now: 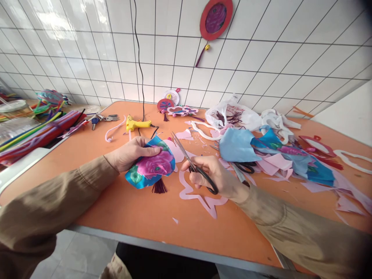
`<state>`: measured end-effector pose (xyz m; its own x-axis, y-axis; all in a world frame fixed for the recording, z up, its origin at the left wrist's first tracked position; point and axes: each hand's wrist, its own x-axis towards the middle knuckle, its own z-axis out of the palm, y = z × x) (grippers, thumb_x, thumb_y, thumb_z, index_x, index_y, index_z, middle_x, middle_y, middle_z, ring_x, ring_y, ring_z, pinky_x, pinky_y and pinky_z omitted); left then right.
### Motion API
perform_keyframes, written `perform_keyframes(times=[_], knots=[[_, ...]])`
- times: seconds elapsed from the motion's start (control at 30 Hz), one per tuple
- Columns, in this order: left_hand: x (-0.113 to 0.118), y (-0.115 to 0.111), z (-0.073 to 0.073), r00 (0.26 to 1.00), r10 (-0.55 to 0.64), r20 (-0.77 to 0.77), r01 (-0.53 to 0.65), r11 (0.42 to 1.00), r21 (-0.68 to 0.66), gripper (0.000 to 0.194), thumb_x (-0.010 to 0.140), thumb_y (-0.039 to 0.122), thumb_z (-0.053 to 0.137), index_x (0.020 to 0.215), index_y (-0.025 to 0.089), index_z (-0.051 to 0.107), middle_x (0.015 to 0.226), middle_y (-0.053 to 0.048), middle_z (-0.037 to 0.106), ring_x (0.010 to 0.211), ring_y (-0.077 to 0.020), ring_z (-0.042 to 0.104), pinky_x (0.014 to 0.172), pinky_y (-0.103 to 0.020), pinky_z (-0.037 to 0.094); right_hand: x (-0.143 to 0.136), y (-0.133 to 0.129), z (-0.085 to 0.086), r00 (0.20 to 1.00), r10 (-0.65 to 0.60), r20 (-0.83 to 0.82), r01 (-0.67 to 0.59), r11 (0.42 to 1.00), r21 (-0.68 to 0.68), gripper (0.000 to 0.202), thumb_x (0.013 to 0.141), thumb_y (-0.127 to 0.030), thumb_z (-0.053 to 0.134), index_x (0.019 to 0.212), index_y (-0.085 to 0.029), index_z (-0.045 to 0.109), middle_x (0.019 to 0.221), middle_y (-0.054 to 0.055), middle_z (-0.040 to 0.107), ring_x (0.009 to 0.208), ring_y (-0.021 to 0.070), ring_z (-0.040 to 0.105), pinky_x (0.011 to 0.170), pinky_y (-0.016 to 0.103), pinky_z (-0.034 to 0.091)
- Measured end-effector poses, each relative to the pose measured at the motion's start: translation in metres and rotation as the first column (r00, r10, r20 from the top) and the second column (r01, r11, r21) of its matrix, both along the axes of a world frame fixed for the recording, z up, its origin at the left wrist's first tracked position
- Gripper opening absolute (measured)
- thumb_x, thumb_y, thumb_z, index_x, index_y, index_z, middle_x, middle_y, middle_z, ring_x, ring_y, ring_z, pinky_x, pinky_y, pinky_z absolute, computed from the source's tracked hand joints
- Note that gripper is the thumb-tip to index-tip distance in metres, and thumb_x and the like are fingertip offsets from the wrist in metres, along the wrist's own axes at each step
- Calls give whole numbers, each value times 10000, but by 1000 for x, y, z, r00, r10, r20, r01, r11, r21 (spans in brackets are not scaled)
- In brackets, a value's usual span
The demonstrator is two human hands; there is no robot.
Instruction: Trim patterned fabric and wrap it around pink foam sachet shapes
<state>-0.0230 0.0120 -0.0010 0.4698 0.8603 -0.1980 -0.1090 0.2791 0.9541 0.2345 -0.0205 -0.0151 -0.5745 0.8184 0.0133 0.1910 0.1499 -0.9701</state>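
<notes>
While an orange table (232, 240) spreads beneath both forearms, a blue flowered cloth (155, 164) is held up over its near part, the longer axis slanting from lower left to upper right. The left hand (132, 153), clearly nearer, pinches its upper left side, thumb on top. To the cloth's right, the right hand (216, 176) curls round the handles of scissors (186, 154), blades nearly together, pointing up and left, seemingly apart from the cloth. Below it shows a dark tassel (159, 186).
</notes>
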Motion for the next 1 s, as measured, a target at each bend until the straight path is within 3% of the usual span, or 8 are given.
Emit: perform_keyframes(times=[0.2,0.37,0.57,0.67,0.8,1.0], knots=[[0,-4,0,994,-84,-69,87,995,46,251,703,324,861,814,106,803,739,-105,768,594,-171,693,571,-251,556,1,3,3,997,-61,44,52,984,168,461,746,-528,785,974,-140,684,701,-4,586,619,121,548,598,272,446],[9,-13,3,961,-218,-172,243,960,139,239,734,347,833,806,122,797,741,-71,754,618,-146,659,575,-233,527,-19,-2,8,971,-189,-148,211,966,150,495,672,-409,842,1075,-184,662,821,24,671,772,165,653,718,311,532],[21,-19,7,896,-276,-348,377,886,269,201,745,311,806,795,117,791,692,-36,719,618,-127,621,586,-214,496,-42,-6,18,977,-116,-180,155,963,221,254,701,-161,693,952,-194,674,683,-52,535,613,89,521,584,234,461],[15,-16,9,914,-229,-333,317,919,237,204,714,330,828,750,132,794,676,-48,732,596,-146,645,580,-234,523,-38,-2,27,951,-211,-225,260,940,220,218,675,-147,638,888,-191,644,684,-53,516,610,88,498,574,238,436],[4,-7,7,976,-82,-202,115,981,157,215,660,324,873,733,134,805,707,-96,763,606,-191,695,624,-288,578,-29,8,34,885,-342,-317,394,912,116,237,645,-194,654,879,-209,621,676,-53,524,604,100,480,547,252,401],[8,-5,3,988,134,70,-143,980,137,265,623,319,907,767,131,791,686,-63,739,585,-154,668,582,-253,567,-32,11,26,855,-397,-333,424,905,10,234,636,-228,663,866,-213,620,625,-58,514,578,103,424,532,263,339]])
